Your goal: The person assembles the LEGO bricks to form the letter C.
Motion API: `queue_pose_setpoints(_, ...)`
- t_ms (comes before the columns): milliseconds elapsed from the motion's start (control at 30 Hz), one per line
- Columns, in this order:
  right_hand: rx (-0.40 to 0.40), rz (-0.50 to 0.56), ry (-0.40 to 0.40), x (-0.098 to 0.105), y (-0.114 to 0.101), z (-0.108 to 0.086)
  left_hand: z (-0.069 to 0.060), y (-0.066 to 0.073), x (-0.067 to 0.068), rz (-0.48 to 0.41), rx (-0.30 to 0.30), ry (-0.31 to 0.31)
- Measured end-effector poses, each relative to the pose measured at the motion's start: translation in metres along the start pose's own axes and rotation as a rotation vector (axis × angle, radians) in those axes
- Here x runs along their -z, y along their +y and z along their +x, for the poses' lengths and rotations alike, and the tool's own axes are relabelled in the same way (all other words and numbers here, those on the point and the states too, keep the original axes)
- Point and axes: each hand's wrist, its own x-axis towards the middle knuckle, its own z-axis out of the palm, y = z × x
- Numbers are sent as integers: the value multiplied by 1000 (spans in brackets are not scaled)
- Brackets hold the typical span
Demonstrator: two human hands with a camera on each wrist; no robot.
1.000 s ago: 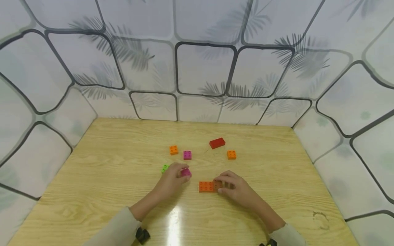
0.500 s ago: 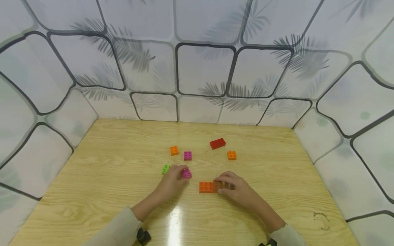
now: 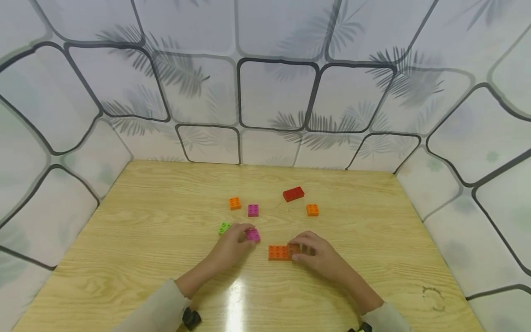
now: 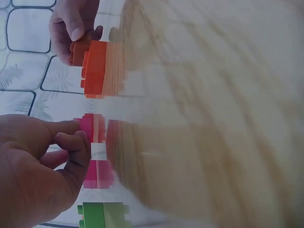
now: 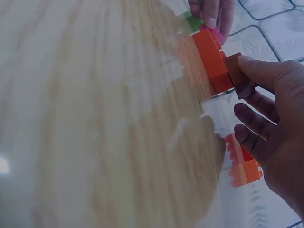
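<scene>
My left hand [image 3: 232,242] pinches a magenta toy building brick [image 3: 253,235] at the table's middle, between thumb and fingertips. In the left wrist view, the fingers of the left hand [image 4: 42,166] partly cover that brick [image 4: 86,127]. With thumb and forefinger, my right hand [image 3: 318,253] grips a small brown brick [image 3: 292,249]. That one sits on the right end of a longer orange-red brick [image 3: 277,252] lying on the table. The right wrist view shows the brown brick [image 5: 239,78] fitted against the studded side of the orange-red brick [image 5: 213,61], the other fingers loosely bent.
A green brick [image 3: 224,228] lies just behind the left hand. Farther back are a second magenta brick [image 3: 253,210], an orange brick [image 3: 234,203], another orange brick [image 3: 312,210] and a long red brick [image 3: 293,194]. A patterned wall [image 3: 274,97] bounds the wooden table [image 3: 145,221].
My left hand keeps hold of the magenta brick, which has shifted slightly to the right. The right hand and the joined brown and orange-red bricks stay in place.
</scene>
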Motion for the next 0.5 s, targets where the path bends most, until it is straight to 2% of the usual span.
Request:
queue_pose_setpoints(167, 12, -3, 4, 0, 1, 1, -3, 2, 2, -59, -24, -75)
queue_pose_setpoints(300, -19, -5, -3, 1, 0, 1, -3, 5, 3, -117, -51, -144)
queue_pose_setpoints(500, -35, -4, -14, 1, 0, 2, -2, 10, 0, -100, -48, -205)
